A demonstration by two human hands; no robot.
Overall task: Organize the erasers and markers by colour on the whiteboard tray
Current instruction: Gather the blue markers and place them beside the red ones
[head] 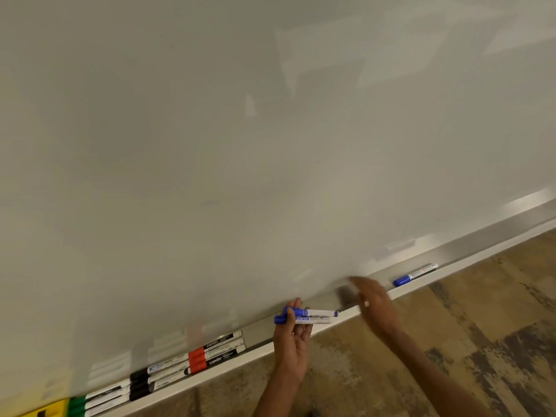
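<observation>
My left hand holds two blue-capped markers side by side just in front of the tray. My right hand is blurred over the tray, fingers reaching toward a dark blurred thing lying there; whether it grips it I cannot tell. A third blue marker lies alone further right on the tray. To the left the tray bears red-capped markers, black-capped markers and green-capped markers in groups.
A yellow eraser sits at the tray's far left end. The whiteboard fills the upper view. Patterned wood flooring lies below the tray.
</observation>
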